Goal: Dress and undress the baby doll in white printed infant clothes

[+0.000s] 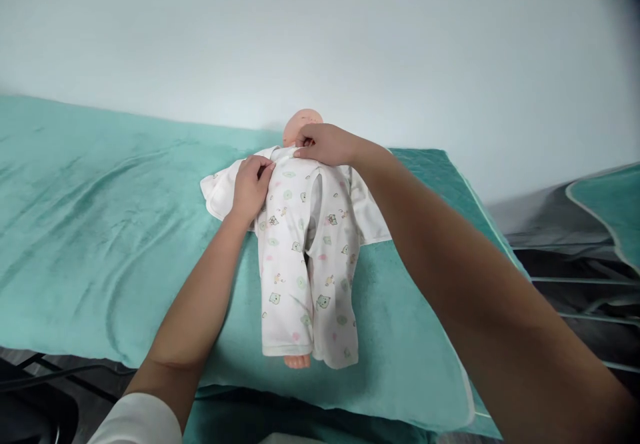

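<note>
A baby doll (303,120) lies on the green cover with its head toward the wall. Printed white baby trousers (290,251) cover it from chest to feet, a split showing between the legs. Toes peek out below the left trouser leg. The sleeves of a white baby shirt (371,214) spread out to both sides. My left hand (253,187) is closed at the left upper edge of the trousers, thumb and fingers on the cloth. My right hand (325,145) is pinched at the top edge near the doll's neck, partly hiding the head; its fingertips are partly hidden.
The green cover (100,231) drapes over the bed, with wrinkles on the left. A pale wall (250,37) rises right behind it. At the right stands a metal frame (580,281) with another green cloth (613,204). A dark object (35,404) is at the lower left.
</note>
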Demonstrator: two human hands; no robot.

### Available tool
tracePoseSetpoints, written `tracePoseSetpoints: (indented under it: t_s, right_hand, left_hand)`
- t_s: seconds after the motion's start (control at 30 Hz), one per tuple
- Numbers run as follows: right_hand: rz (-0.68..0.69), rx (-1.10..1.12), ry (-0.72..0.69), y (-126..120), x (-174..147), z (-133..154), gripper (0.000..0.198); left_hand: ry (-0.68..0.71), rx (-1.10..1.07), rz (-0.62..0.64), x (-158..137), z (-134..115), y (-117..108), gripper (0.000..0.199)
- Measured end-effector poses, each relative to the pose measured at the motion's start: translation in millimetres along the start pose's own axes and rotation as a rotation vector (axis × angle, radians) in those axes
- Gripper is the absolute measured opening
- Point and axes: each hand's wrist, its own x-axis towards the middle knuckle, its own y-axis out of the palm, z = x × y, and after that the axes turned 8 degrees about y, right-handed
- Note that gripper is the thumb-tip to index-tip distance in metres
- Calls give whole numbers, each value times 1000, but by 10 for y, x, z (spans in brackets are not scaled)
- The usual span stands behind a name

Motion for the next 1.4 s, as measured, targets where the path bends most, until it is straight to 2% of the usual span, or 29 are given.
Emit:
tracePoseSetpoints:
  t_s: [0.13, 0.27, 0.37, 0.47, 0.6, 0.8, 0.97, 1.07, 1.17, 1.3, 1.4]
  right_hand:
    - [-65, -91, -52, 106, 109, 46, 13]
    - [-80, -137, -40, 180, 248, 82, 12]
    - [-85, -105, 12, 236, 313, 98, 10]
    - [-158, 11, 49, 313, 270, 95, 11]
    - [-297, 232, 65, 376, 46, 42, 6]
    - [-328, 517, 5, 419, -423, -89, 28]
    - [-431, 680, 41, 688, -940, -204, 43]
    - [-497, 683, 139, 912, -1276, -289, 53]
    - [-468, 619, 223, 1069, -1530, -343, 58]
    - [-370, 429, 168, 1129, -1668, -326, 78]
    - [-361, 336, 160, 1128, -1653, -306, 81]
  left_hand:
    - [-18, 14, 34, -9, 16, 38, 9]
    - [16, 71, 58, -18, 31, 52, 11]
    - [24, 162, 44, -20, 43, 28, 13]
    - [-7, 256, 1, -17, 52, -5, 16]
    - [18, 304, 32, -16, 31, -31, 13]
    - [57, 301, 51, -43, 1, -47, 18]
    - [91, 368, 159, -78, 3, -42, 25]
    - [77, 380, 226, -109, -20, -43, 30]
    - [85, 417, 276, -161, -54, -55, 38]
    - [96, 494, 352, -256, -102, -86, 49]
    - [76, 511, 382, -304, -138, -104, 52]
